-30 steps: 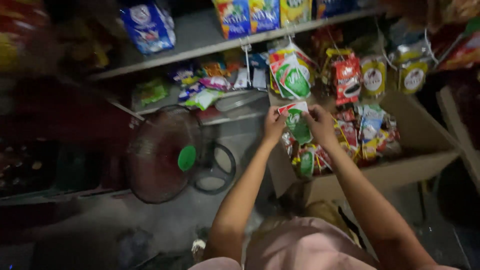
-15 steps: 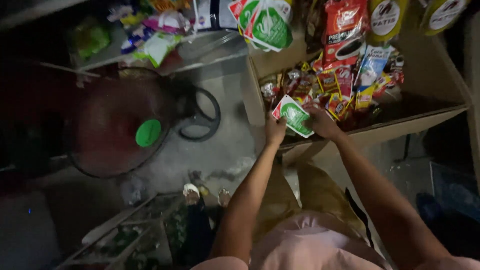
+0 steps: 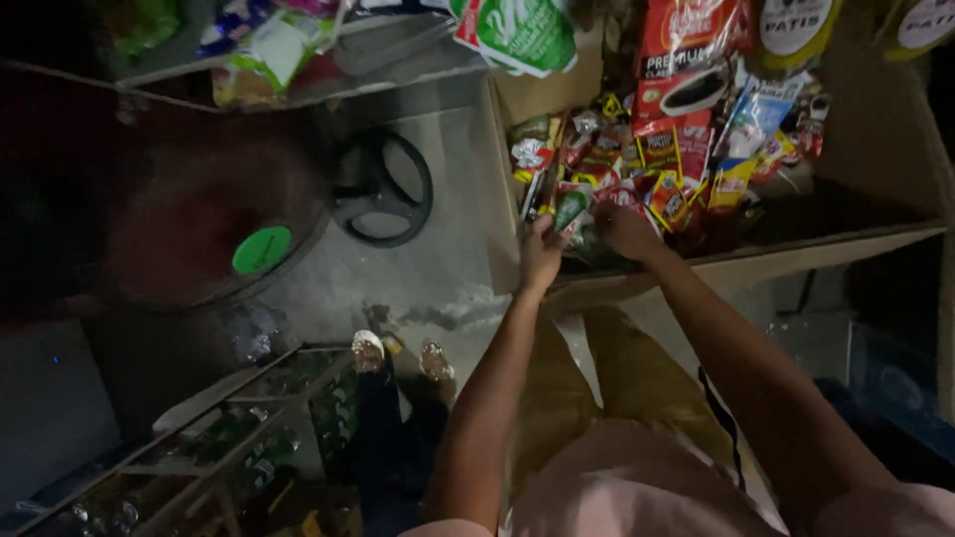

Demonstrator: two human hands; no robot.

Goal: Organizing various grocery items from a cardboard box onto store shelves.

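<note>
- Both hands are sinking lower into the cardboard box (image 3: 796, 261) at upper right, compared with half a second ago.
- Left hand (image 3: 540, 255) and right hand (image 3: 629, 231) are gripping a green-and-white packet (image 3: 574, 211) between them, just inside the box's near wall.
- Red, yellow and blue sachets (image 3: 676, 159) are filling the box.
- Bottles are sitting in a crate (image 3: 249, 438) at lower left.

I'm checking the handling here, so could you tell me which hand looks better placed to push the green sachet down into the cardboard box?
Probably the left hand: its fingers touch the green sachet at the cardboard box front edge. The right hand sits beside it, over darker packets.
</note>
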